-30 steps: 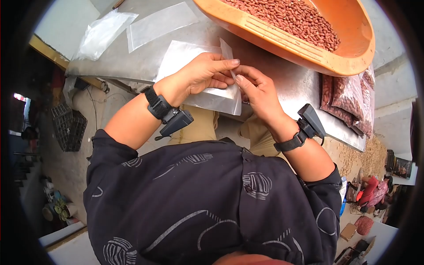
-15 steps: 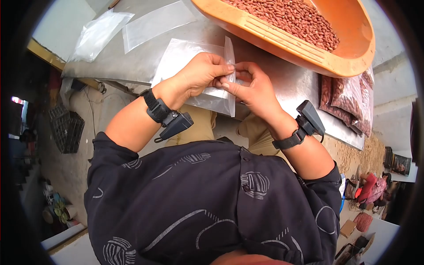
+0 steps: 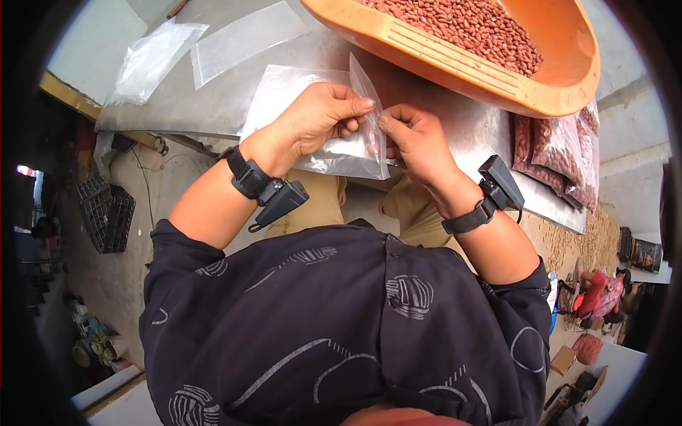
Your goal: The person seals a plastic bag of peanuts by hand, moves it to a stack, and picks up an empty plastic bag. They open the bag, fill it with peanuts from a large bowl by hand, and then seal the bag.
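A clear plastic bag (image 3: 341, 157) lies over the near edge of the metal table, its right side lifted between my hands. My left hand (image 3: 323, 117) pinches the film of the bag between thumb and fingers. Just to the right, my right hand (image 3: 419, 138) grips the bag's raised edge with thumb and forefinger. The two layers of film stand a little apart between the hands. Beyond them, an orange scoop-shaped tub (image 3: 455, 82) holds reddish-brown peanuts (image 3: 462, 35).
Filled bags of peanuts (image 3: 558, 160) are stacked on the metal table (image 3: 213, 106) at the right. Toward the left lie a flat clear bag (image 3: 245, 42) and a bunched pile of bags (image 3: 156, 60). A black crate (image 3: 106, 213) stands on the floor.
My hands have moved slightly apart, with the right hand shifting right. The bag's edge, pressed together before, now spreads open between them.
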A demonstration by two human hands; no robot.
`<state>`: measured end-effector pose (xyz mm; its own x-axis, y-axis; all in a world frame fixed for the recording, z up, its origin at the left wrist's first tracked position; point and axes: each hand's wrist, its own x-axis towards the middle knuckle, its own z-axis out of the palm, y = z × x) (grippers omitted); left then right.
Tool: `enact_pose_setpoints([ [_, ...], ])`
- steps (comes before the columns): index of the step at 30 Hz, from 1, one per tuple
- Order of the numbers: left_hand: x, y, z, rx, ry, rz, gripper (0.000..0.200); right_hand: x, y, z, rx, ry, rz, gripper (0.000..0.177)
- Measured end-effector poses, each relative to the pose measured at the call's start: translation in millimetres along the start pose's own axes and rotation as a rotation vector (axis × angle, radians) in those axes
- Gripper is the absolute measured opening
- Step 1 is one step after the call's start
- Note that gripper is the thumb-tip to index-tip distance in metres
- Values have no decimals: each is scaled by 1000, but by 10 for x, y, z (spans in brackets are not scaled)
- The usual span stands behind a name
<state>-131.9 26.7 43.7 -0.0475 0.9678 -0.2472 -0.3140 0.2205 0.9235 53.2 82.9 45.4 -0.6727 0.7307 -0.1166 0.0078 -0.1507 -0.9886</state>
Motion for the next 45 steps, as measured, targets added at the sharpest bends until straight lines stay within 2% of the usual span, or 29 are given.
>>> enact_pose_setpoints([
  [2, 8, -6, -13, -14, -6, 2, 18, -11, -27, -13, -6, 52, 14, 14],
  [9, -73, 59, -105, 23, 54, 95, 10, 45, -35, -383, -393, 193, -161, 14],
  [12, -89, 102, -120, 86, 103, 116, 12, -14, -31, -340, -487, 176, -370, 18],
  [15, -79, 91, -53, 134, 142, 124, 16, -137, -196, -92, -663, 11, -977, 26],
  [16, -93, 94, -16, 144, 140, 124, 17, -240, -288, -2, -671, -88, -896, 32],
  [18, -119, 127, 8, 175, 130, 131, 21, -229, -276, 75, -757, -138, -904, 27],
  [21, -172, 216, 17, 229, 123, 155, 29, -85, -118, -67, -843, -213, -732, 19],
  [24, -267, 300, -7, 241, 147, 164, 32, -53, -127, -130, -734, -200, -673, 12],
  [26, -336, 354, -48, 212, 147, 149, 32, -70, -164, -141, -703, -176, -682, 12],
  [27, -359, 373, -48, 195, 169, 147, 26, -76, -172, -172, -686, -164, -687, 13],
  [32, -589, 493, -261, 153, 233, 262, 13, -186, -261, -152, -679, -149, -689, 15],
  [35, -807, 604, -103, 81, 293, 286, 14, -257, -451, -24, -685, -194, -780, 15],
  [39, -992, 721, -242, 61, 143, 331, 16, -326, -808, 62, -852, -285, -818, 19],
  [42, -1158, 865, -310, -26, -138, 345, 16, -373, -997, 118, -925, -230, -904, 27],
  [43, -1220, 906, -271, -60, -135, 344, 16, -376, -1075, 126, -964, -230, -952, 30],
  [45, -1225, 884, -200, -105, 41, 465, 17, -443, -1269, 168, -1004, -250, -894, 31],
])
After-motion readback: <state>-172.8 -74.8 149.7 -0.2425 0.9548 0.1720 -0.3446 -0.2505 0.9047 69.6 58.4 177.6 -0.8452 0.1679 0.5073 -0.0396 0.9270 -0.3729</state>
